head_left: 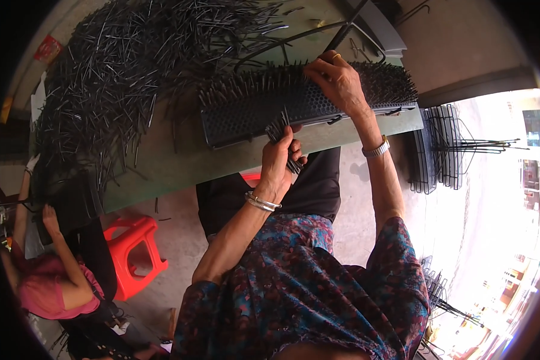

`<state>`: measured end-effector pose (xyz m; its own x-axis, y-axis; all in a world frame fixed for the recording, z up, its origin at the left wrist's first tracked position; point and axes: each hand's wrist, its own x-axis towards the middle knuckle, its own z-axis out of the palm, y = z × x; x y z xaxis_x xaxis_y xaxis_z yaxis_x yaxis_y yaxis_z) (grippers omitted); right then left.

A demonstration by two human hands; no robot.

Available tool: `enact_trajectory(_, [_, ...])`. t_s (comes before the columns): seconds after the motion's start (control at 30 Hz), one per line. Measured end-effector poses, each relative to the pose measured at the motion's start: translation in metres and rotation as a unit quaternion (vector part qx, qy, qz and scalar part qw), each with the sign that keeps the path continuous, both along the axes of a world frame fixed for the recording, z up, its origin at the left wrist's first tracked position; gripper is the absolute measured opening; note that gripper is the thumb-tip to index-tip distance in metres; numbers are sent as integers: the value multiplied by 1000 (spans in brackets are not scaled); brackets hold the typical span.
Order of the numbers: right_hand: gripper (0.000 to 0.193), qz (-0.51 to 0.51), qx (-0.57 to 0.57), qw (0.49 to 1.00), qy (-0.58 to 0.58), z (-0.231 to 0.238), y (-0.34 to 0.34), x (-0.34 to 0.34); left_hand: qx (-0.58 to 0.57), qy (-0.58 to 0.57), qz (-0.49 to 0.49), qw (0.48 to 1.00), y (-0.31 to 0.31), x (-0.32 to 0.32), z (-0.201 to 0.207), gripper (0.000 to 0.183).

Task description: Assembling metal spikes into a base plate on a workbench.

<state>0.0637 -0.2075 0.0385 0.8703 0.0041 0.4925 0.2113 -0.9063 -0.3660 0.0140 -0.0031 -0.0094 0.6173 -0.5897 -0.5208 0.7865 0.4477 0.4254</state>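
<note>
A long black perforated block (231, 125) lies along the table's near edge, its honeycomb face full of small holes. Rows of thin dark sticks (246, 86) stand up out of its far holes. My left hand (275, 161) is closed round a bundle of the same thin dark sticks (277, 128), just in front of the block. Over the block's far row, my right hand (341, 84) has its fingers pinched together among the standing sticks. Whatever lies between those fingertips is too small to make out.
A big heap of loose dark sticks (120, 72) covers the table's left part. A red plastic stool (135, 255) stands below the greenish tabletop (162, 180). At lower left, a person in a pink top (57, 285) works beside it. Black wire racks (447, 144) stand at right.
</note>
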Motion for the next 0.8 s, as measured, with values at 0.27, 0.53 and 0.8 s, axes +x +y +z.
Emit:
enact_trajectory(0.27, [14, 11, 16, 998, 59, 7, -2, -2, 13, 18, 14, 1000, 3, -1, 1, 26])
enact_trajectory(0.53, [16, -77, -24, 997, -3, -9, 5, -3, 8, -15, 0, 1000, 4, 0, 4, 29])
enact_trajectory(0.8, [25, -84, -27, 996, -20, -7, 18, -6, 13, -40, 4, 999, 4, 2, 2, 29])
